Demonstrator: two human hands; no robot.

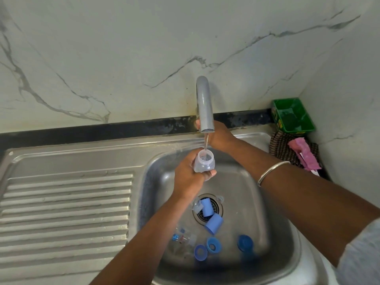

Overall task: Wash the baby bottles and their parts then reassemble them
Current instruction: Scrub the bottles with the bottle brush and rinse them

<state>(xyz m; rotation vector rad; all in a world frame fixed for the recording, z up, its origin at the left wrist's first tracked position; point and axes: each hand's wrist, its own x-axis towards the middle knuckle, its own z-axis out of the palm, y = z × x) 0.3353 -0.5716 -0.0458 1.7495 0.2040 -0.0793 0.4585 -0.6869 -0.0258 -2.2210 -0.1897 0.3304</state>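
My left hand (190, 173) grips a small clear baby bottle (204, 162) upright under the grey tap spout (204, 105); a thin stream of water runs into its open mouth. My right hand (219, 136) reaches behind the spout at the tap's base, its fingers hidden. On the sink bottom lie two blue caps (213, 224), blue screw rings (213, 245), a clear teat (197, 207) and another clear bottle (183, 239) with printed marks.
The steel sink basin (267, 212) has a ribbed draining board (65, 212) to its left. A green tray (292, 116) stands in the back right corner, with a dark cloth (281, 148) and a pink sponge (304, 155) in front of it.
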